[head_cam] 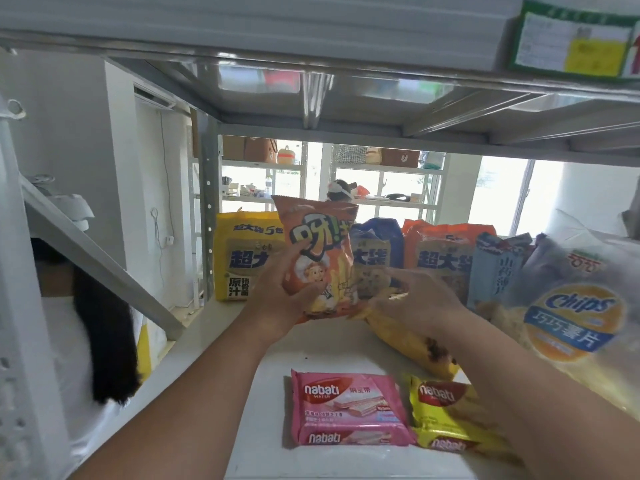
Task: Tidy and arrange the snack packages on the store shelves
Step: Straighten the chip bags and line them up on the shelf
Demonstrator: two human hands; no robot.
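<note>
Basically the left hand is gripping the orange chip bag upright near its lower edge, fingers curled round it, probably so the printed face is showing forward as it goes in ahead of the noodle multipacks lining the back of the shelf. The right hand is reaching beside the bag's bottom corner, over a yellow bag lying flat (blurred, so I cannot tell whether its fingers are holding anything). Pink wafer pack and yellow wafer pack are lying flat side by side at the shelf front, likely already faced.

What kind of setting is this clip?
Likely a shop or stockroom: metal shelf lined with noodle multipacks, a price label on the shelf above, left hand holding an orange chip bag.
</note>
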